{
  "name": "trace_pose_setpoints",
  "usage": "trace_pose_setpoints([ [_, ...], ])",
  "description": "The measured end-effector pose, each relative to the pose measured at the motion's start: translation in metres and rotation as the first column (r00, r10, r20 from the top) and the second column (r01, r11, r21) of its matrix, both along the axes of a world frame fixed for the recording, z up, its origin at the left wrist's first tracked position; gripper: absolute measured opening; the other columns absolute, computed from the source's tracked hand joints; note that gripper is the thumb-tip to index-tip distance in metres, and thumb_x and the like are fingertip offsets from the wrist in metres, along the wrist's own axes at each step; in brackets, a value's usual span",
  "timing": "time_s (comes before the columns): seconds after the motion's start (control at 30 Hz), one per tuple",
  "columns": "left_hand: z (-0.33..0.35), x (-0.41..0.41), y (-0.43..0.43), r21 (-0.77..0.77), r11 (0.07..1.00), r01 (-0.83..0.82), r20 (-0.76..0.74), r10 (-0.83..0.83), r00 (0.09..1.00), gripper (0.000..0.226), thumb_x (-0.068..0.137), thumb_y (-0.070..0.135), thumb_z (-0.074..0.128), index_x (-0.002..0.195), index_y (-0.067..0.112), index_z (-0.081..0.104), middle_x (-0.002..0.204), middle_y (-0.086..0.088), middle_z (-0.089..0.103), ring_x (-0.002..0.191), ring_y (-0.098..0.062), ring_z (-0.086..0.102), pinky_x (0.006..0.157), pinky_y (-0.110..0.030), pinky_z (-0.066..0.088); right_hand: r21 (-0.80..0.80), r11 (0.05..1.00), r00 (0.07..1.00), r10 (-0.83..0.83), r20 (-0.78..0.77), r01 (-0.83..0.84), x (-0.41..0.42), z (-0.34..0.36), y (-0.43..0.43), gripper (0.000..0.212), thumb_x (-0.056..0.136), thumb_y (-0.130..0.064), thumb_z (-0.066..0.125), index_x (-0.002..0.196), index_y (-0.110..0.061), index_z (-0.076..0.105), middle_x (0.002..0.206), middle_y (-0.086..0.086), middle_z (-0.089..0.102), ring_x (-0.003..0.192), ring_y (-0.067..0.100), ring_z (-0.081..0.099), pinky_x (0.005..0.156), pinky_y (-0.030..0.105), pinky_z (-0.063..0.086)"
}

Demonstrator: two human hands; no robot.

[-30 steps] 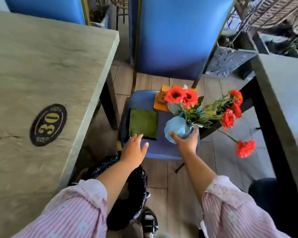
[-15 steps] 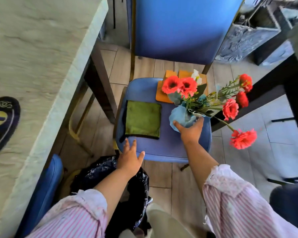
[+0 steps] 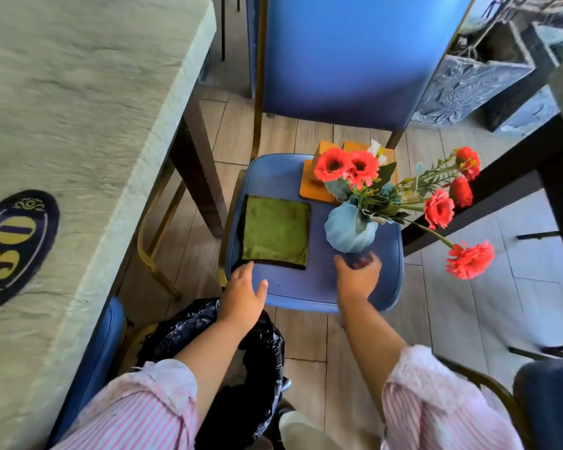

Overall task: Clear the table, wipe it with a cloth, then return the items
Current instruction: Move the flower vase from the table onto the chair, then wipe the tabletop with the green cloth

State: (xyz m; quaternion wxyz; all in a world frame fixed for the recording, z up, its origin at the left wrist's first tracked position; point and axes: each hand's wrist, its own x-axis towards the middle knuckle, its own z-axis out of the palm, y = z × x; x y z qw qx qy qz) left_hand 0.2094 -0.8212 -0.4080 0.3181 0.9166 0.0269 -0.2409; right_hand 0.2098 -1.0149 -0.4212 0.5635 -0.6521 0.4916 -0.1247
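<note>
On the blue chair seat [image 3: 306, 287], centre frame: green cloth [image 3: 275, 233] lying flat and folded at the seat's 9 o'clock side; light blue vase [image 3: 350, 230] upright at 3 o'clock of the cloth, red flowers [image 3: 346, 165] leaning out toward 3 o'clock past the seat edge. Orange wooden holder [image 3: 316, 186] at 12 o'clock of the vase, partly hidden by blooms. Left hand [image 3: 244, 295] open, fingers spread, holding nothing, fingertips just at the cloth's near corner. Right hand [image 3: 358, 276] open, blurred, empty, just beside the vase base at its 6 o'clock, whether touching cannot be told. Grey table [image 3: 78, 125] with a "30" plaque [image 3: 12, 248] at 9 o'clock, top bare. Black bin bag [image 3: 208, 332] below the left forearm.
</note>
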Motion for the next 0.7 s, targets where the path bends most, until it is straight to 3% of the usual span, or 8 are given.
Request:
trace_pose_setpoints([
  [0.07, -0.001, 0.012, 0.001, -0.051, 0.988, -0.144, 0.042, 0.146, 0.988, 0.053, 0.097, 0.025, 0.045, 0.144, 0.007, 0.031, 0.148, -0.014, 0.035, 0.135, -0.029, 0.038, 0.109, -0.036, 0.033, 0.005, 1.0, 0.997, 0.018, -0.071, -0.018, -0.01, -0.005, 0.019, 0.045, 0.082, -0.007, 0.068, 0.122, 0.003, 0.05, 0.108, 0.018, 0.06, 0.089, 0.022, 0.058, 0.061, 0.013, 0.042],
  [0.1, -0.003, 0.02, 0.002, -0.07, 0.976, -0.207, 0.044, 0.21, 0.977, 0.051, 0.096, 0.024, 0.047, 0.143, 0.007, 0.034, 0.146, -0.015, 0.038, 0.132, -0.03, 0.041, 0.107, -0.037, 0.035, 0.001, 0.996, 0.992, 0.085, -0.094, -0.085, -0.01, -0.01, 0.027, 0.035, 0.084, -0.009, 0.066, 0.115, 0.003, 0.055, 0.101, 0.018, 0.063, 0.083, 0.02, 0.056, 0.058, 0.012, 0.041],
  [0.23, -0.018, 0.055, 0.005, -0.111, 0.944, -0.312, -0.018, 0.312, 0.95, 0.052, 0.094, 0.022, 0.051, 0.142, 0.008, 0.036, 0.144, -0.015, 0.041, 0.131, -0.031, 0.042, 0.107, -0.039, 0.036, -0.135, 0.937, 0.943, 0.305, -0.133, -0.322, 0.01, -0.016, 0.049, 0.038, 0.083, -0.025, 0.07, 0.113, -0.002, 0.062, 0.1, 0.015, 0.066, 0.086, 0.022, 0.057, 0.083, 0.034, 0.048],
  [0.33, -0.027, 0.067, 0.006, -0.092, 0.943, -0.321, -0.045, 0.318, 0.947, 0.051, 0.094, 0.025, 0.053, 0.139, 0.006, 0.039, 0.139, -0.013, 0.049, 0.127, -0.03, 0.047, 0.105, -0.039, 0.038, -0.217, 0.87, 0.881, 0.375, -0.288, -0.442, 0.034, -0.018, 0.06, 0.058, 0.08, -0.04, 0.071, 0.123, -0.006, 0.054, 0.112, 0.01, 0.063, 0.111, 0.028, 0.052, 0.087, 0.034, 0.041],
  [0.43, -0.031, 0.072, 0.005, -0.09, 0.932, -0.35, -0.059, 0.346, 0.937, 0.042, 0.094, 0.026, 0.052, 0.129, 0.003, 0.05, 0.128, -0.016, 0.058, 0.119, -0.032, 0.053, 0.101, -0.039, 0.042, -0.161, 0.843, 0.817, 0.422, -0.394, -0.513, 0.048, -0.017, 0.064, 0.053, 0.084, -0.039, 0.067, 0.124, -0.007, 0.054, 0.121, 0.013, 0.061, 0.121, 0.032, 0.048, 0.093, 0.035, 0.04],
  [0.53, -0.023, 0.071, 0.005, -0.107, 0.916, -0.387, -0.114, 0.375, 0.92, 0.038, 0.096, 0.022, 0.049, 0.127, 0.001, 0.052, 0.129, -0.019, 0.057, 0.119, -0.034, 0.052, 0.098, -0.037, 0.042, -0.156, 0.839, 0.841, 0.475, -0.259, -0.521, 0.046, -0.004, 0.069, 0.045, 0.087, -0.031, 0.065, 0.121, -0.002, 0.057, 0.12, 0.015, 0.059, 0.113, 0.03, 0.054, 0.087, 0.032, 0.041],
  [0.6, -0.006, 0.062, 0.005, -0.151, 0.899, -0.411, -0.125, 0.395, 0.91, 0.039, 0.095, 0.02, 0.051, 0.129, 0.0, 0.051, 0.131, -0.019, 0.056, 0.121, -0.033, 0.052, 0.1, -0.037, 0.042, -0.18, 0.857, 0.875, 0.475, -0.09, -0.484, 0.038, 0.019, 0.075, 0.035, 0.086, -0.025, 0.067, 0.108, 0.0, 0.06, 0.101, 0.012, 0.061, 0.094, 0.025, 0.056, 0.071, 0.024, 0.037],
  [0.7, 0.039, 0.034, 0.005, -0.261, 0.839, -0.478, -0.148, 0.455, 0.878, 0.042, 0.094, 0.018, 0.052, 0.131, 0.0, 0.047, 0.134, -0.018, 0.052, 0.124, -0.031, 0.05, 0.104, -0.039, 0.04, -0.167, 0.858, 0.863, 0.501, 0.068, -0.486, 0.022, 0.068, 0.087, 0.019, 0.086, -0.017, 0.067, 0.084, -0.007, 0.051, 0.07, -0.001, 0.045, 0.065, 0.014, 0.04, 0.053, 0.017, 0.032],
])
